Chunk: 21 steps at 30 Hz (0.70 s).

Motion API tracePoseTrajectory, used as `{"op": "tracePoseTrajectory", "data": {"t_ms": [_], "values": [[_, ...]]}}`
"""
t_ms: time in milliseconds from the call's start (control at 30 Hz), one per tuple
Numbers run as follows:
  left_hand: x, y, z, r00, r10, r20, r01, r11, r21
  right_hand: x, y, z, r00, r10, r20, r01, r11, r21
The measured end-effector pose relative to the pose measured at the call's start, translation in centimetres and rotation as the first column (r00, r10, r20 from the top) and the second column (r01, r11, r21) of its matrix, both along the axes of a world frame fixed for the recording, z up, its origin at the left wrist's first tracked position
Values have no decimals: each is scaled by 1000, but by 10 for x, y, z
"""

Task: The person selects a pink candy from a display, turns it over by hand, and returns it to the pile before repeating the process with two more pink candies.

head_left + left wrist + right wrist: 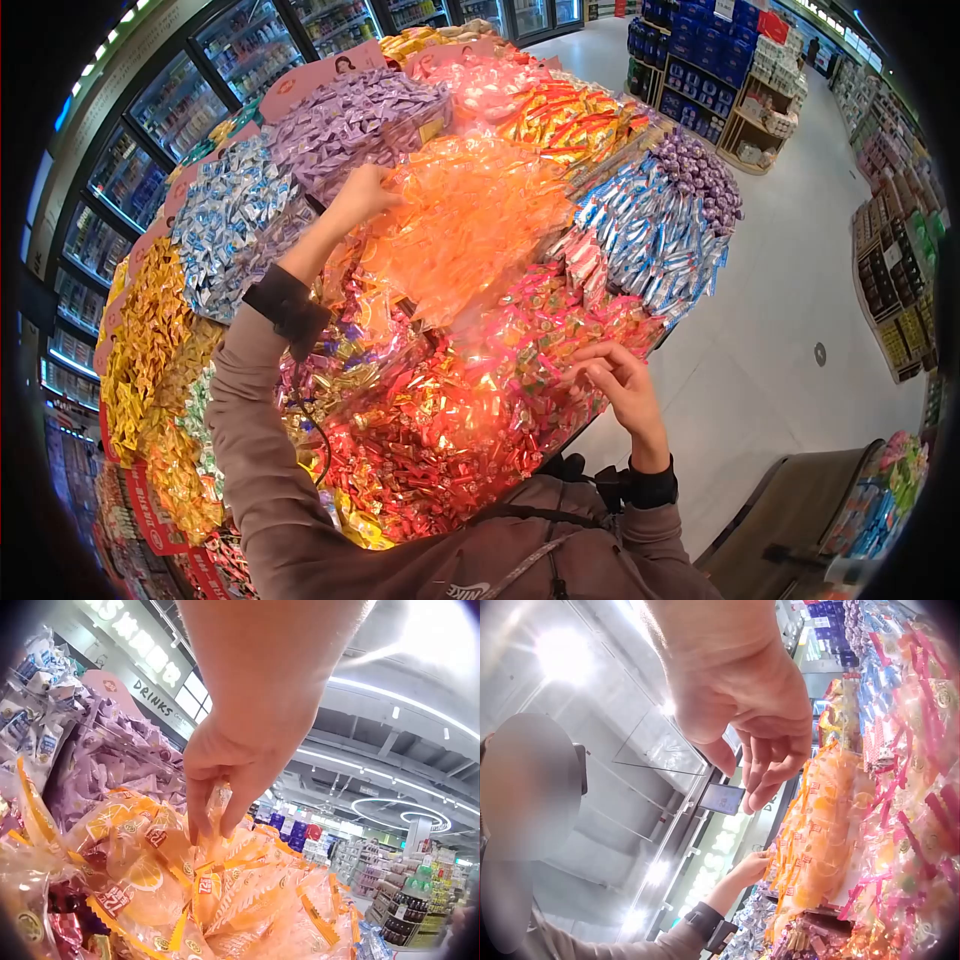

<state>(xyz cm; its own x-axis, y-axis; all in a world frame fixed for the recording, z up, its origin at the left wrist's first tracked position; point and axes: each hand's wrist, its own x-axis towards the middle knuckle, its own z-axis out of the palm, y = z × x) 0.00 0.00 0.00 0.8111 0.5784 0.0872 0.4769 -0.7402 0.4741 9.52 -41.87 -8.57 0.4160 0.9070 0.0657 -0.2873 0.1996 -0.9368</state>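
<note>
My left hand [365, 195] reaches to the left edge of a heap of orange-printed clear candy packets [470, 215]. In the left wrist view its thumb and fingers point down into the heap and pinch a clear candy packet [218, 801] between them. The packets carry orange-slice pictures and orange crimped ends. My right hand [622, 388] hovers over pink-and-clear wrapped candies [545, 320] at the stand's right side. Its fingers are loosely curled and hold nothing, as the right wrist view also shows.
Purple packets [345, 120] and blue-white packets [235, 215] lie beyond my left arm. Red wrapped candies [420, 430] fill the near section. Clear dividers separate the heaps. Glass-door fridges [240, 50] stand behind, and a grey floor [770, 300] runs along the right.
</note>
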Motion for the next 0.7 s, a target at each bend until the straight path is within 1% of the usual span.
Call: {"op": "tracePoseTrajectory", "data": {"t_ms": [67, 167, 267, 367, 467, 500, 567, 600, 633, 667, 700], "values": [[7, 2, -5, 997, -17, -79, 26, 993, 116, 1, -1, -1, 1000, 0, -1, 0, 1000, 7], [17, 3, -9, 989, -76, -128, 90, 991, 101, -2, 2, -4, 1000, -5, 0, 5, 1000, 8], [22, -4, 8, 946, -125, -299, 136, 991, 15, -6, 3, -2, 1000, -2, 4, 2, 1000, -15], [26, 22, -4, 901, -255, -350, 218, 965, -142, -5, 0, 2, 1000, -4, 31, 4, 1000, -10], [27, 9, -6, 951, -128, -283, 107, 990, -89, 1, -1, -5, 999, -14, 39, 14, 1000, -9], [28, 3, -10, 955, -63, -290, 81, 996, 48, 2, -1, -8, 1000, -18, 25, 18, 1000, -3], [31, -6, -21, 959, 71, -275, 21, 947, 319, 1, -1, -12, 1000, -22, -2, 22, 1000, 12], [31, -1, -24, 948, 46, -316, 66, 940, 334, -3, -1, -15, 1000, -20, 2, 20, 1000, 12], [25, 2, -23, 941, -21, -336, 88, 979, 185, -9, -1, -17, 1000, -19, 6, 19, 1000, 13], [22, 3, -18, 936, -98, -337, 119, 992, 40, -9, -3, -15, 999, -29, 21, 29, 999, 20], [17, 5, -20, 926, -175, -334, 144, 983, -114, -10, -5, -13, 1000, -18, 12, 18, 1000, 9]]}}
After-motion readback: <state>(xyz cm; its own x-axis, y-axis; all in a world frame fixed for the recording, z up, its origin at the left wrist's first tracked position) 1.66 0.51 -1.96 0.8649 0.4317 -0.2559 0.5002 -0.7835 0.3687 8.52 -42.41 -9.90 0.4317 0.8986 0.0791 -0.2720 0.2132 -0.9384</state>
